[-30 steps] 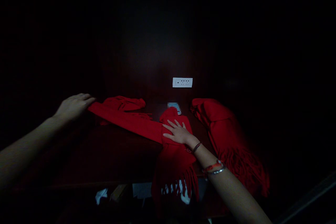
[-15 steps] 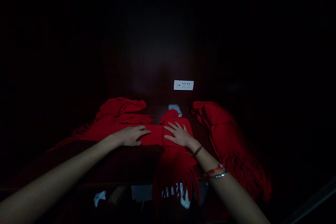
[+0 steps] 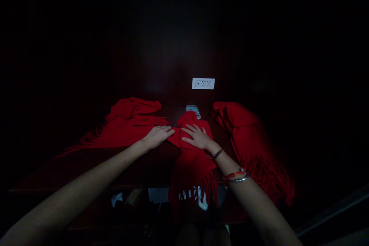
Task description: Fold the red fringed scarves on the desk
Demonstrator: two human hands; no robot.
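Note:
In the head view a red fringed scarf point(image 3: 193, 165) lies across the middle of the dark tabletop, its tasselled end hanging over the front edge. My right hand point(image 3: 196, 137) rests flat on its upper part with the fingers spread. To the left, my left hand point(image 3: 158, 137) has its fingers drawn together on a narrow red strip that runs into the middle scarf. Its fingertips are partly hidden, and the strip slants there. Beyond that hand, more red fringed cloth point(image 3: 115, 132) is spread and bunched. A further red scarf point(image 3: 245, 130) lies folded on the right, tassels toward me.
A white socket plate point(image 3: 203, 83) is on the dark wall behind. A small pale-blue item point(image 3: 192, 110), partly blurred out, lies behind the middle scarf. Below the tabletop edge are a crumpled white thing point(image 3: 117, 199) and a brownish box-like thing point(image 3: 134, 196). The surroundings are very dark.
My left hand has moved right, toward the middle scarf, and its fingers have closed in. The strip there now slants. My right hand stays on the scarf. The view has tipped slightly down.

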